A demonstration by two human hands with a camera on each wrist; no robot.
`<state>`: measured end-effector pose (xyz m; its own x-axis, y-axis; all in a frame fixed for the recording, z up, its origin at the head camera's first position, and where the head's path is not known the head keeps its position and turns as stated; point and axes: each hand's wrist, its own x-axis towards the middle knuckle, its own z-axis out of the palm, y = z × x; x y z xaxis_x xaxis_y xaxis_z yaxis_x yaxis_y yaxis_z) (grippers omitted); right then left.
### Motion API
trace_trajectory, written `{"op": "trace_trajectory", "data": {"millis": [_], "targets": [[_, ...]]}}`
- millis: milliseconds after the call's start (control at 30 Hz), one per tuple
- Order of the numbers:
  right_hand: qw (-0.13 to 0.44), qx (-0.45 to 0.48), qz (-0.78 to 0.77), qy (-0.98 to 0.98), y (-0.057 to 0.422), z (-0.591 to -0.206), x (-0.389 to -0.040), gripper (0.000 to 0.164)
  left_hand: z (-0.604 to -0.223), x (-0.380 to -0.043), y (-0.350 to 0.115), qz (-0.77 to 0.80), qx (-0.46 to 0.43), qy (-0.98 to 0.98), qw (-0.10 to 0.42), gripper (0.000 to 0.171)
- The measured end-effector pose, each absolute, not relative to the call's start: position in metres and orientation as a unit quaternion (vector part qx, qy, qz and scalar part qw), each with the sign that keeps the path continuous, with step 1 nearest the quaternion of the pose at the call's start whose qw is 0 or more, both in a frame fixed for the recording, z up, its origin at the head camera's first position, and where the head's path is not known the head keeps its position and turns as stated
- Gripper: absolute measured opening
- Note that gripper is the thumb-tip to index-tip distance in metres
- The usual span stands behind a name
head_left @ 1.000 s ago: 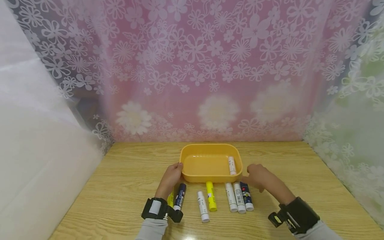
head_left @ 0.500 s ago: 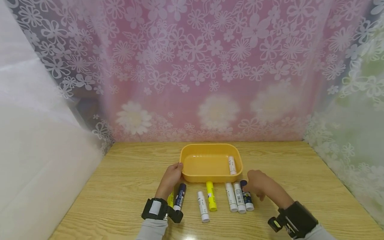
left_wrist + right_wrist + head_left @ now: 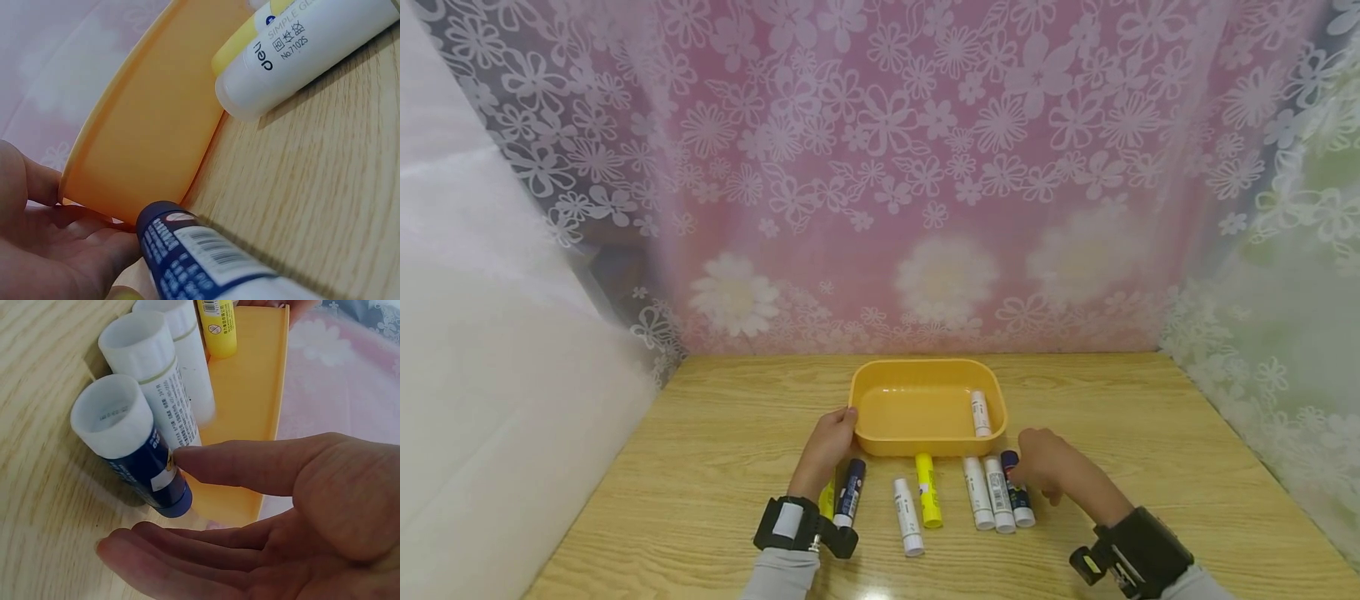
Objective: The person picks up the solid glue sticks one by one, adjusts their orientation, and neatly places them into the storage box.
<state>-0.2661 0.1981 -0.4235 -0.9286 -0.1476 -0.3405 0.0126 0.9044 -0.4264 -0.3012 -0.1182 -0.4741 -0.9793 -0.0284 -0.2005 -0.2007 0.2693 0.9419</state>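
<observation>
Since a second ago, the right hand [image 3: 1041, 462] has shifted from beside the box's near right corner to the right-hand navy glue stick [image 3: 1019, 497]. Its thumb tip meets that stick's label in the right wrist view, while the other fingers extend past the cap end, apart from it. The left hand [image 3: 831, 437] pinches the left end of the yellow plastic box [image 3: 925, 448], thumb at the rim and fingers below, outside the wall.

Beside the right-hand navy stick lie two white glue sticks [image 3: 988, 495], hollow white ends toward the person. Farther left are a yellow glue stick [image 3: 928, 492], a lone white glue stick [image 3: 907, 517] and, near the left wrist, another navy glue stick [image 3: 850, 492] partly covering a second yellow one [image 3: 827, 502].

Only the left wrist view makes the lone white stick's print readable: "deli", "SIMPLE GL", cut off, Chinese characters and "No.7102S". It also shows a barcode on the left-hand navy stick; the right wrist view shows one on a yellow stick. The head view alone shows a white glue stick inside the box [image 3: 980, 414], on the wood-grain bench [image 3: 700, 467].
</observation>
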Motion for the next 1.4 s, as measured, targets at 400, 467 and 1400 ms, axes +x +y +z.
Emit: {"op": "trace_trajectory", "data": {"millis": [400, 467, 1400], "targets": [[0.175, -0.029, -0.214, 0.961, 0.197, -0.428, -0.267, 0.02, -0.476, -0.302, -0.118, 0.601, -0.073, 0.792, 0.073, 0.05], [0.172, -0.029, -0.213, 0.961, 0.197, -0.428, -0.267, 0.019, -0.476, -0.302, -0.118, 0.603, -0.07, 0.792, 0.072, 0.05], [0.162, -0.023, -0.229, 0.959, 0.202, -0.437, -0.27, 0.021, -0.478, -0.301, -0.12, 0.61, -0.058, 0.788, 0.065, 0.05]]}}
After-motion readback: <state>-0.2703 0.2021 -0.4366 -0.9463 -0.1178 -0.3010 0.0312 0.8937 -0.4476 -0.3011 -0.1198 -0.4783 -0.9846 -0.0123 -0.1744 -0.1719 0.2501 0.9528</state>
